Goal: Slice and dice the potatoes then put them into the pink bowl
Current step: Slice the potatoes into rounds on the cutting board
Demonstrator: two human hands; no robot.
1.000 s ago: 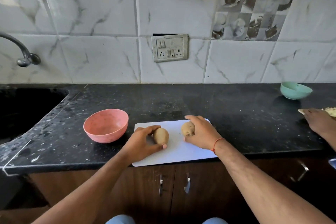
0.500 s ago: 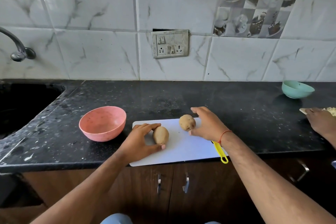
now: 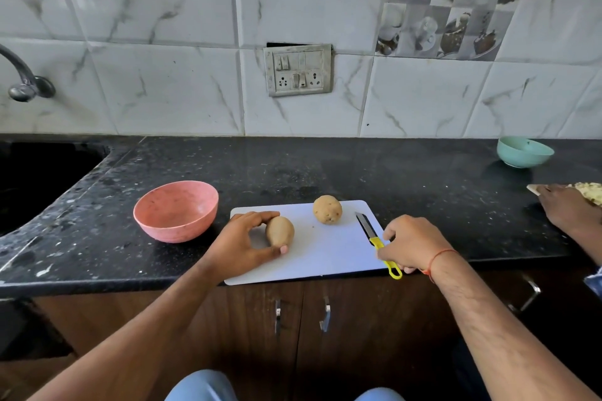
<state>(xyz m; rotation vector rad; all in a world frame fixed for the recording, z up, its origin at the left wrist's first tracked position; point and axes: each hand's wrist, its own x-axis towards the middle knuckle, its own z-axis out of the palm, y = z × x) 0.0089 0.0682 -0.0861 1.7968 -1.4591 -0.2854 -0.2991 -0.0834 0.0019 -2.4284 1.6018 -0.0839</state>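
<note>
A white cutting board (image 3: 322,254) lies at the counter's front edge. On its left part sits an oval potato (image 3: 279,231), and my left hand (image 3: 241,244) holds it between thumb and fingers. A rounder potato (image 3: 327,209) rests free near the board's back edge. My right hand (image 3: 412,244) grips the yellow handle of a knife (image 3: 374,238) at the board's right edge, its blade lying on the board and pointing away from me. The empty pink bowl (image 3: 176,210) stands on the counter left of the board.
A black sink (image 3: 39,179) and a tap (image 3: 22,81) are at the far left. At the right, a teal bowl (image 3: 523,151) stands near the wall, and another person's hand (image 3: 566,208) rests by a second board with chopped food (image 3: 588,192). Cabinet doors are below.
My right hand left the rounder potato, moved right and toward me, and closed on the knife's yellow handle. My left hand stayed on the oval potato.
</note>
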